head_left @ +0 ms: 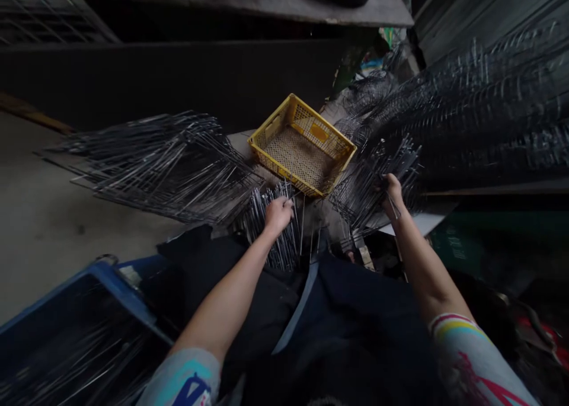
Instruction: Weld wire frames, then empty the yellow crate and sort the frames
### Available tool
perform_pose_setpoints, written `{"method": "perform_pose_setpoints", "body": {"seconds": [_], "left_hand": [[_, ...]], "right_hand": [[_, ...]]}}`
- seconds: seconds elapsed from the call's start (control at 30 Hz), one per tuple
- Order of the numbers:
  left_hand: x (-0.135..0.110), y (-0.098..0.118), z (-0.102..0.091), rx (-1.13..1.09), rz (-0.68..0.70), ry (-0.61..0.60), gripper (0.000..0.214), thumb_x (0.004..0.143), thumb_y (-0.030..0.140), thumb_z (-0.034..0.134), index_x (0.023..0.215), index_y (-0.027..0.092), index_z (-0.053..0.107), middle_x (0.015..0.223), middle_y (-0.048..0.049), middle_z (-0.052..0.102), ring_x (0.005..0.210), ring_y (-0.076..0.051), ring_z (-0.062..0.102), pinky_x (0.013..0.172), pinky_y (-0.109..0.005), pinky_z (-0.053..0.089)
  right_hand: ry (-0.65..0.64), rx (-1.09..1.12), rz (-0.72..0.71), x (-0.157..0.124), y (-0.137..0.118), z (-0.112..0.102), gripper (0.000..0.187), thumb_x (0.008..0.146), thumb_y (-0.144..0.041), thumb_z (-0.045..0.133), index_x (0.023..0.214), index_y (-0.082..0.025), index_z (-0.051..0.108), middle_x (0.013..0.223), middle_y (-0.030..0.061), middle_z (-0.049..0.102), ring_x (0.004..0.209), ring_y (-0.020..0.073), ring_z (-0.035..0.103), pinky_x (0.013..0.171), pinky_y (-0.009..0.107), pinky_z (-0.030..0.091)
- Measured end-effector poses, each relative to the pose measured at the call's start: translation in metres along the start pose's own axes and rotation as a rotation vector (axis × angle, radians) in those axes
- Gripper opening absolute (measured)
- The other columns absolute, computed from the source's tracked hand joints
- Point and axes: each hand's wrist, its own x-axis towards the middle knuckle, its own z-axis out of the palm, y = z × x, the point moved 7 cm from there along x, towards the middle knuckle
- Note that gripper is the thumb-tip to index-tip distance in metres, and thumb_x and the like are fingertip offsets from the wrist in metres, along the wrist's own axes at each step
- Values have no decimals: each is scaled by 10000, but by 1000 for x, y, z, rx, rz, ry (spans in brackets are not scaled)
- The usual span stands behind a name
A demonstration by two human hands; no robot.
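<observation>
My left hand (279, 215) is closed, its fingers curled at the top of a bundle of thin metal wires (284, 249) at my lap. Some single wires beside it point down between my legs. My right hand (393, 194) is closed on thin metal wires at the edge of a bent wire pile (367, 186). Its fingertips are partly hidden. Between and beyond both hands is a yellow plastic crate (317, 185) with mesh walls, tilted in view, and nothing shows inside it.
A large heap of long metal wires (169, 163) lies on the left. Stacks of formed wire pieces (484, 109) fill the right side. A blue bin (120, 290) with wires stands at lower left. A shelf board (267, 2) crosses the top.
</observation>
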Motion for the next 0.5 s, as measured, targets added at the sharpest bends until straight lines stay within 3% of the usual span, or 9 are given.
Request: {"method": "perform_pose_setpoints", "body": {"seconds": [0.1,0.27,0.5], "left_hand": [[3,0,1,-2,-11,-2,242,855,315,444,747,194,623,549,-1,632,651,-183,615,688,-273,410],[6,1,7,21,-7,-8,244,846,310,448,716,197,622,554,-1,627,656,-182,606,684,-271,400],[3,0,16,35,-11,-2,250,846,315,454,752,201,656,575,-4,637,669,-184,606,677,-270,404]], "right_hand": [[-43,-18,29,-12,14,-12,229,657,-378,662,677,-238,482,484,-45,494,427,149,515,404,269,452],[-74,-17,113,-55,51,-29,181,577,-269,692,652,-193,545,528,-28,550,450,114,504,430,233,440],[-221,-10,403,-130,99,-45,171,606,-305,656,613,-190,528,530,-10,499,448,106,451,420,232,404]]}}
